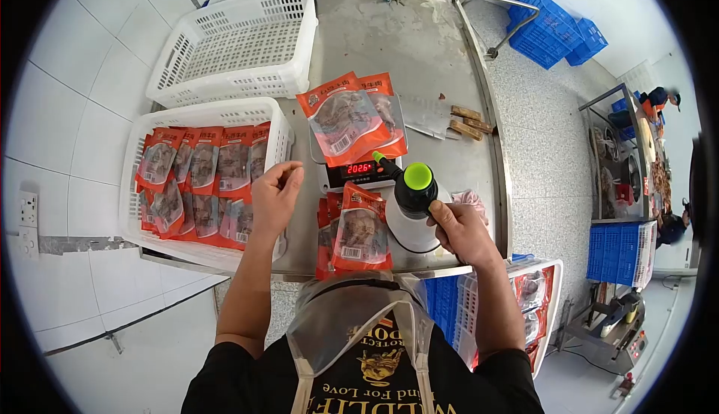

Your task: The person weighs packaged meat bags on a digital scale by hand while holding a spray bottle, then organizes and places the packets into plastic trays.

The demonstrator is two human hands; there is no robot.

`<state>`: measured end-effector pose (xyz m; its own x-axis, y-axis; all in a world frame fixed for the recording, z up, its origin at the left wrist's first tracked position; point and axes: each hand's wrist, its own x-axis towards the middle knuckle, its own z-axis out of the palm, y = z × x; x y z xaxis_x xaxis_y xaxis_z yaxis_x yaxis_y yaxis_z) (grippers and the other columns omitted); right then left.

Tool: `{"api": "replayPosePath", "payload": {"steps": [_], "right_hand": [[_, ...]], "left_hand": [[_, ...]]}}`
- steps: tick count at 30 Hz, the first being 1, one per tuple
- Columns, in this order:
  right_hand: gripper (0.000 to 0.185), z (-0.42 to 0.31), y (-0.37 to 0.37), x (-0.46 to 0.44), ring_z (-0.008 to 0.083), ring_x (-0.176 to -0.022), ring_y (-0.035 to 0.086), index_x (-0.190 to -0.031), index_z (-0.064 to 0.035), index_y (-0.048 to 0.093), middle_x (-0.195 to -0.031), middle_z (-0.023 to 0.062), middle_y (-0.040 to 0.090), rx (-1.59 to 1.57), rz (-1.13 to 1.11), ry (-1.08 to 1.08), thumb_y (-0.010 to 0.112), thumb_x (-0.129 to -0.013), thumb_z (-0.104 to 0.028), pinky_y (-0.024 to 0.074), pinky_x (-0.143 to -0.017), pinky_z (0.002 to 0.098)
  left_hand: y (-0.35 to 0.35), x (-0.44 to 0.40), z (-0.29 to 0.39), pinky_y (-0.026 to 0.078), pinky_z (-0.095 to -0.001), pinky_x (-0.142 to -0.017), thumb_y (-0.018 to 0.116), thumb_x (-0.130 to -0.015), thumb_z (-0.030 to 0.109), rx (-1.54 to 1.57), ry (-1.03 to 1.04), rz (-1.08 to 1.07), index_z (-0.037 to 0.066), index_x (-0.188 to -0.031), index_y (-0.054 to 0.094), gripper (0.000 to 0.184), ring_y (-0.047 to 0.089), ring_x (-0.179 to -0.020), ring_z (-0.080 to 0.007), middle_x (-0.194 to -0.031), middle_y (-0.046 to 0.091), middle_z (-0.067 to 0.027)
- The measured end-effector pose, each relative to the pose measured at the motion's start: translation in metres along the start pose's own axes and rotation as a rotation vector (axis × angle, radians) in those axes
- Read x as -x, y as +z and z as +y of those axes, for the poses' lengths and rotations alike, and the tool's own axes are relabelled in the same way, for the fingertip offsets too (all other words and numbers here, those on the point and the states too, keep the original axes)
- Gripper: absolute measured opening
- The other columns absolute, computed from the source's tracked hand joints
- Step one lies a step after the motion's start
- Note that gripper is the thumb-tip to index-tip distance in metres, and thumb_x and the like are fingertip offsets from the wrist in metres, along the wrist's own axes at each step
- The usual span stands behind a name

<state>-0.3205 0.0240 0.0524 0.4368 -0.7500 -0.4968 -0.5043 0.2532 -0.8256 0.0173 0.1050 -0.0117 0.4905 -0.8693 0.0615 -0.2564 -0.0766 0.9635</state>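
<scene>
My right hand (464,230) grips a pump spray bottle (416,189) with a black head, a bright green cap and a green nozzle that points left toward the scale. My left hand (275,193) hovers between the full crate and the scale, fingers curled in, with nothing visible in it. On the digital scale (335,178), whose red display reads about 202.6, lie overlapping red and clear meat packets (344,118). In front of the scale, near the table's edge, more meat packets (362,234) lean together.
A white crate (281,126) of several packets stands left, with an unfilled white crate (307,40) behind it. A cleaver (423,120) and wooden handles (468,126) lie on the metal table (374,25). Blue crates (547,28) and another person (659,103) are off right.
</scene>
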Motion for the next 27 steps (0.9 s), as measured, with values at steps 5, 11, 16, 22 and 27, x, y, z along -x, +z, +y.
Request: {"api": "replayPosePath", "payload": {"steps": [5, 11, 16, 22, 27], "right_hand": [[0.069, -0.008, -0.002, -0.006, 0.0078, -0.053, 0.046, -0.087, 0.0055, 0.068, -0.057, -0.0004, 0.051, 0.052, -0.014, 0.036, 0.054, -0.099, -0.061, 0.0378, -0.049, 0.0281], [0.06, -0.001, -0.013, -0.001, 0.0057, -0.044, 0.042, -0.087, 0.002, 0.065, -0.054, -0.0009, 0.049, -0.064, -0.023, 0.044, 0.053, -0.101, -0.055, 0.0324, -0.042, 0.0245], [0.057, 0.033, -0.032, 0.013, 0.0075, -0.042, 0.044, -0.094, 0.0027, 0.064, -0.055, 0.0014, 0.05, -0.173, 0.031, 0.01, 0.05, -0.104, -0.052, 0.0333, -0.041, 0.0243], [0.068, 0.08, -0.044, 0.027, 0.0123, -0.049, 0.053, -0.098, 0.0039, 0.064, -0.064, 0.0063, 0.059, -0.206, 0.034, -0.171, 0.047, -0.101, -0.061, 0.0407, -0.044, 0.0255], [0.04, 0.093, -0.028, 0.036, 0.0122, -0.067, 0.052, -0.11, 0.0044, 0.061, -0.081, 0.0062, 0.059, -0.286, 0.364, -0.225, 0.058, -0.103, -0.035, 0.0441, -0.063, 0.0274]], "left_hand": [[0.01, -0.001, -0.015, 0.041, -0.0215, -0.058, 0.067, -0.098, 0.019, -0.002, -0.034, 0.051, -0.004, -0.106, 0.069, 0.024, 0.05, -0.066, -0.0033, -0.075, 0.058, 0.0039], [0.027, -0.017, -0.028, 0.05, -0.0271, -0.055, 0.065, -0.098, 0.038, 0.171, -0.439, -0.103, 0.002, -0.108, 0.065, 0.037, 0.061, -0.064, -0.011, -0.079, 0.061, -0.0004], [0.043, -0.036, -0.033, 0.051, -0.0274, -0.054, 0.066, -0.096, 0.044, 0.23, -0.593, -0.165, 0.003, -0.103, 0.062, 0.041, 0.063, -0.064, -0.0131, -0.083, 0.064, -0.004], [0.065, -0.058, -0.037, 0.053, -0.0289, -0.054, 0.065, -0.098, 0.034, 0.394, -0.711, -0.193, 0.002, -0.105, 0.061, 0.033, 0.066, -0.064, -0.0156, -0.085, 0.067, -0.0075], [0.063, -0.051, -0.018, 0.056, -0.0353, -0.078, 0.061, -0.1, 0.022, 0.829, -0.527, -0.14, 0.006, -0.113, 0.062, 0.02, 0.068, -0.097, -0.018, -0.107, 0.069, -0.0057]]}}
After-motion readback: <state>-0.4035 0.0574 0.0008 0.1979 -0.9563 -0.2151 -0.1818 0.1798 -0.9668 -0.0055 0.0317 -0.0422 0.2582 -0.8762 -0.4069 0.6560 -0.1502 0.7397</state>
